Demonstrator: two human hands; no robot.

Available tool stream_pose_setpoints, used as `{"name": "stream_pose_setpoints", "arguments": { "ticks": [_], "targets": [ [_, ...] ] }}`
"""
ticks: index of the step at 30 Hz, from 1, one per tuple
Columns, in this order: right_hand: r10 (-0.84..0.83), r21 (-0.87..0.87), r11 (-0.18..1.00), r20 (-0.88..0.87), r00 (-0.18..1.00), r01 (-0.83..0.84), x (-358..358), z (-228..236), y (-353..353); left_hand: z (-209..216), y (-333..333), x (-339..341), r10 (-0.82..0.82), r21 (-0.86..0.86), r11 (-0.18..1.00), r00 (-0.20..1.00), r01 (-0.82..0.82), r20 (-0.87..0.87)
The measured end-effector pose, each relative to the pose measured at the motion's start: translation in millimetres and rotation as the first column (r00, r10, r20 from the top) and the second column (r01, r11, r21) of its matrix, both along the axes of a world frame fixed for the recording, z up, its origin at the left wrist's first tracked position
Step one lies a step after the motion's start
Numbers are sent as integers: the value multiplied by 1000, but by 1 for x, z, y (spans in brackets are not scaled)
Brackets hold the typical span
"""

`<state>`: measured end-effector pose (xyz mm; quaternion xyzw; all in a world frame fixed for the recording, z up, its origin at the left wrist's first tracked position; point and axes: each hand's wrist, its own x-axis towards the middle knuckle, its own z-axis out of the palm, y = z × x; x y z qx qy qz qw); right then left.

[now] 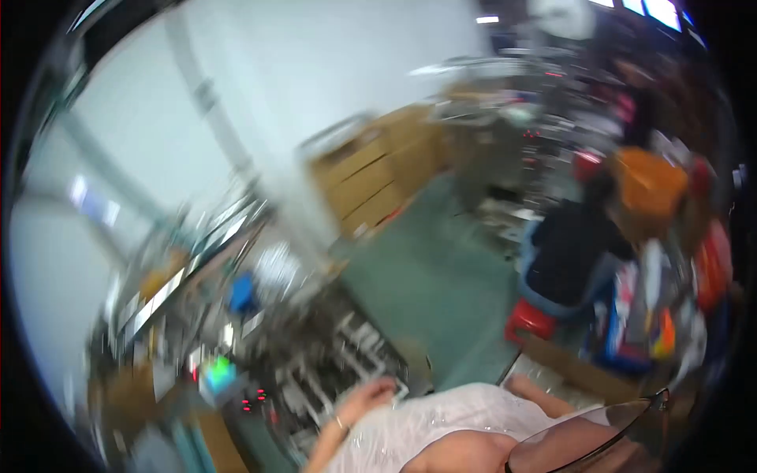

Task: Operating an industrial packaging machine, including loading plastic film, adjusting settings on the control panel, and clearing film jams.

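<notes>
The view is smeared by motion. My left hand (371, 394), with a thin band at its wrist, is beside the edge of a dark machine (315, 315) that has pale metal bars. Its fingers are too blurred to make out, and I see nothing in them for certain. At the other side of my white clothing (449, 414), my right hand (520, 385) shows only in part, close to an open cardboard box (579, 366). Whether it touches that box or holds anything is hidden.
Stacked brown cartons (371, 177) stand against the white wall. A person in a dark top (572, 252) sits on a red stool (532, 319) at the right, beside colourful packages (631, 315). Green floor (441, 276) lies between. Red and green lights glow on equipment at the lower left.
</notes>
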<state>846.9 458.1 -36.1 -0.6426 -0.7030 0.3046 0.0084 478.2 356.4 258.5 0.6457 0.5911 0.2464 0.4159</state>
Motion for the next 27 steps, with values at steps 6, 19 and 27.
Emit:
{"name": "stream_pose_setpoints", "arguments": {
  "ticks": [6,19,27],
  "targets": [
    [598,834,526,-501,626,164,-114,371,158,165,-44,9,294,574,787,955,-226,-27],
    [959,801,277,-267,97,-530,-300,703,22,210,-79,-17,477,769,568,879,-295,-16],
    [983,1000,-18,14,182,20,-334,687,15,161,-23,-77,54,166,689,279,-705,959]
  ]
}}
